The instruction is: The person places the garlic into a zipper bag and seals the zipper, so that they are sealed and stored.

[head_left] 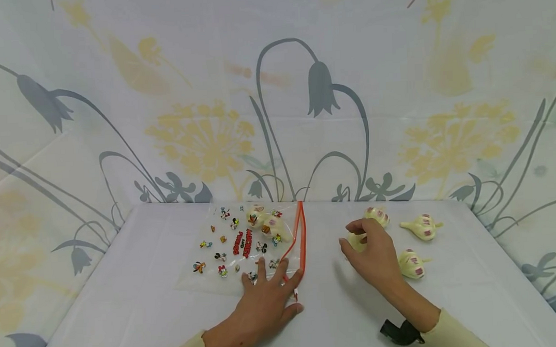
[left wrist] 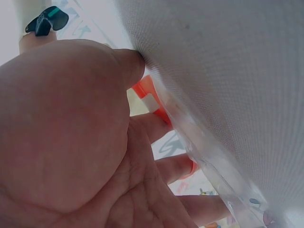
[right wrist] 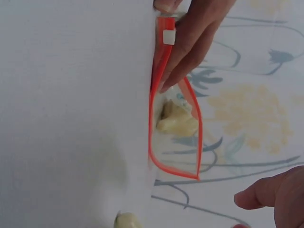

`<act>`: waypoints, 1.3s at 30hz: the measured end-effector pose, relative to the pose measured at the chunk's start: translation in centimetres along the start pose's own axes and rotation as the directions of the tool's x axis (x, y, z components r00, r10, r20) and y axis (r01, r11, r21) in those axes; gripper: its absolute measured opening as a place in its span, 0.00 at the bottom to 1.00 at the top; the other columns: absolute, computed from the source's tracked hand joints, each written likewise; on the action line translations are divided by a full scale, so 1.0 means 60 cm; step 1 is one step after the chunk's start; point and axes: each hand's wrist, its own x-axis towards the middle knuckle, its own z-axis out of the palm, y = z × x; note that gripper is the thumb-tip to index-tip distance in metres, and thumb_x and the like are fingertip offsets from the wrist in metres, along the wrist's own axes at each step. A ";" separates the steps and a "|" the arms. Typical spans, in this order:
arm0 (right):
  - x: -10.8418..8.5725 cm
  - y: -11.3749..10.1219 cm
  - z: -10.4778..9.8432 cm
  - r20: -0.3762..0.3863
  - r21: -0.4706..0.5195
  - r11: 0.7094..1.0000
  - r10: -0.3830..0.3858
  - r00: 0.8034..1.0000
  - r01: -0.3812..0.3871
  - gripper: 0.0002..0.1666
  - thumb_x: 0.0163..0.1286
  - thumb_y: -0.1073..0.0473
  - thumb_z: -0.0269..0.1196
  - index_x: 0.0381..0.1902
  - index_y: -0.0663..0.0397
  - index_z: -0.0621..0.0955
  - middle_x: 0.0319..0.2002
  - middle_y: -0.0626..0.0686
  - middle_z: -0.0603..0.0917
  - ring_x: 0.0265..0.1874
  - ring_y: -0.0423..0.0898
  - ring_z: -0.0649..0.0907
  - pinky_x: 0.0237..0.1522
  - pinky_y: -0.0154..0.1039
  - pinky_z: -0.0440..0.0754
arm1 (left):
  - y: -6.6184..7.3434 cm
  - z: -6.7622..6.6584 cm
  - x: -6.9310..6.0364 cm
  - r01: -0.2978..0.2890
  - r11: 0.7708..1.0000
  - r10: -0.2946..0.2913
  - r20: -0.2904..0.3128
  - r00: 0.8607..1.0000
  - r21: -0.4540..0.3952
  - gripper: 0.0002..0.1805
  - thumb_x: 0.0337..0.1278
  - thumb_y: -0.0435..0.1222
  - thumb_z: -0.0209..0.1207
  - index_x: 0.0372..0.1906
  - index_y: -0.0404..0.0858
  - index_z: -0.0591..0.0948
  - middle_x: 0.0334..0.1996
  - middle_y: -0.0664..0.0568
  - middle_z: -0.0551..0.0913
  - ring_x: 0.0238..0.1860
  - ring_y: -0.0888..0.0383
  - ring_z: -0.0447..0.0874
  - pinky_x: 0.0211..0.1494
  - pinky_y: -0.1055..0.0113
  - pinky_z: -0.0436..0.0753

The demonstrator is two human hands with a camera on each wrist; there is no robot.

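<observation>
Rear: white fabric-like panel (head_left: 300, 141), approx. full width, printed w/ drooping grey bellflowers (head_left: 321, 86) on long curved stems and mustard-yellow, round, lacy flower heads (head_left: 204, 138) (faded in spots, esp. toward top). Faint horiz. crease (head_left: 387, 118) noted across it. Sides: matching pale floral panel on L (head_left: 50, 178), w/ diag. fold, and on R (head_left: 539, 172); both adjoin the furniture edge. Furniture: one white, flat-topped table (head_left: 125, 304), rear edge against back panel; surface shows fine woven texture in L wrist view. Light: diffuse, fairly even; shadows soft.
</observation>
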 end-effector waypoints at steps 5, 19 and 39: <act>0.007 0.010 -0.010 -0.021 -0.032 0.999 0.034 0.999 -0.035 0.17 0.64 0.63 0.76 0.48 0.61 0.83 0.43 0.58 0.85 0.45 0.54 0.83 0.45 0.48 0.79 | 0.000 -0.001 -0.001 0.000 1.000 0.000 0.008 1.000 -0.006 0.39 0.72 0.64 0.57 0.83 0.61 0.66 0.82 0.47 0.63 0.77 0.21 0.59 0.61 0.18 0.69; 0.019 0.034 -0.015 0.037 -0.133 0.986 0.106 0.994 -0.100 0.27 0.60 0.58 0.78 0.50 0.67 0.79 0.42 0.64 0.77 0.45 0.62 0.72 0.47 0.55 0.67 | -0.002 0.003 0.001 -0.002 1.000 0.002 -0.005 1.000 -0.013 0.39 0.71 0.64 0.58 0.82 0.60 0.66 0.81 0.47 0.64 0.76 0.21 0.59 0.60 0.18 0.69; 0.015 0.056 -0.002 0.180 -0.126 0.977 0.192 0.965 -0.171 0.25 0.59 0.64 0.76 0.52 0.64 0.80 0.51 0.68 0.72 0.52 0.67 0.75 0.52 0.59 0.74 | -0.002 0.000 0.000 -0.010 1.000 0.009 -0.006 1.000 -0.022 0.39 0.71 0.64 0.58 0.82 0.60 0.66 0.82 0.47 0.64 0.77 0.21 0.58 0.60 0.17 0.68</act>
